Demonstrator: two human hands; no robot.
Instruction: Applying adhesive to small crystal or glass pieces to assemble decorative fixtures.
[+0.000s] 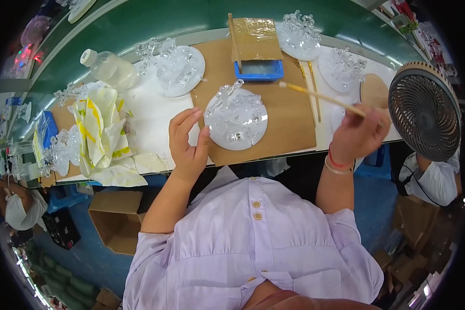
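A white round disc [222,135] bearing clear, shiny plastic figures [243,111] lies on a brown cardboard sheet [289,137] in front of me. Beside its left edge is my left hand [187,138], fingers apart and raised, holding nothing; whether the thumb touches the rim I cannot tell. My right hand [357,134] is closed round the wooden handle of a thin brush [320,96]. The brush's pale tip points left, in the air between the disc and a blue tray [260,77]. A taped cardboard flap [257,39] partly covers that tray.
Similar discs with clear figures stand at the back left [183,72], back middle [300,49] and right [341,72]. More brushes [315,103] lie by the tray. A plastic bottle [113,71], crumpled yellow-white wrapping [102,132] and a fan [424,111] flank the workspace. Other people sit at both sides.
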